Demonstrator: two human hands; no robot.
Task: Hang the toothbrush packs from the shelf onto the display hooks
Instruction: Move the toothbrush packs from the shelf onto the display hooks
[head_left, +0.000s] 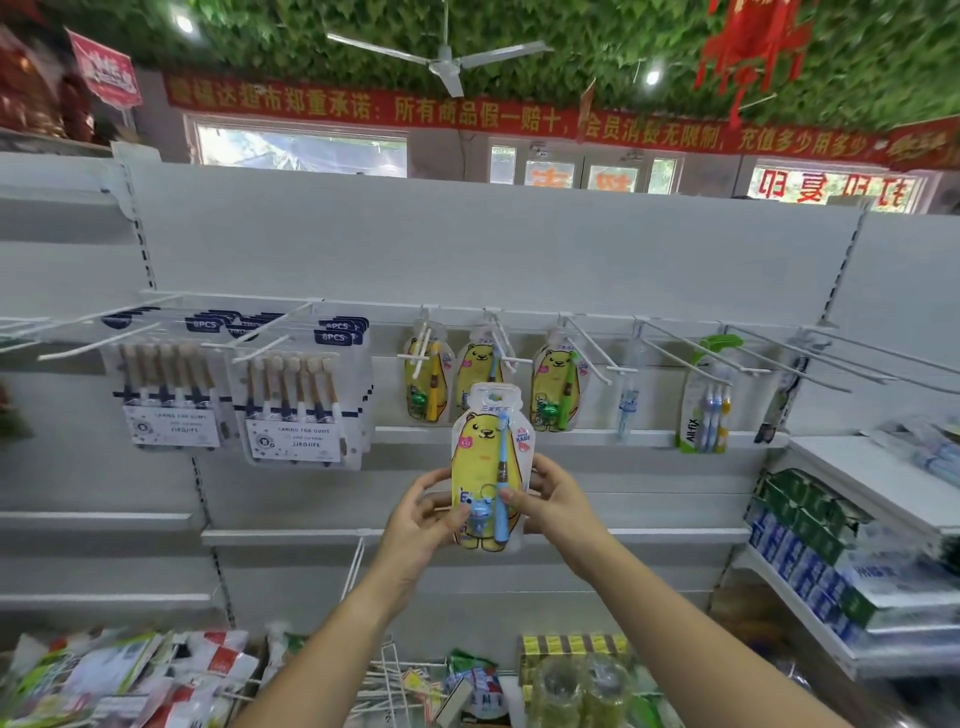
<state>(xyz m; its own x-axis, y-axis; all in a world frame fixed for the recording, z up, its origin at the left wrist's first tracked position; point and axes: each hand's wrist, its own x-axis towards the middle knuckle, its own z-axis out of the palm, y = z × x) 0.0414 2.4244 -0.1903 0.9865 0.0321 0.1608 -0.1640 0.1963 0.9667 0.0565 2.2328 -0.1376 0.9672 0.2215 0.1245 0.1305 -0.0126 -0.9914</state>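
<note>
**Forearms up, bear pack held under the hook rail**

Loose plastic packets (130, 680) lie heaped on the low shelf beneath the arms. Ahead is a white metal shelving panel (467, 244) with a rail of white wire display hooks (597, 353) across it. Three hanging yellow bear packs (553, 389) are already on hooks, with clear six-brush packs (296, 400) to their left. Boxed toothpaste (800, 545) is stacked on the side shelf at right. Overhead are a leafy ceiling, a white ceiling fan (447, 60) and a red banner (467, 114).

Both arms reach forward and up. The left hand (415, 519) and right hand (558, 499) pinch the lower sides of a yellow bear-shaped toothbrush pack with a blue brush (485, 467), thumbs in front and fingers behind. The pack is upright, just below the middle hook and not on it.
</note>
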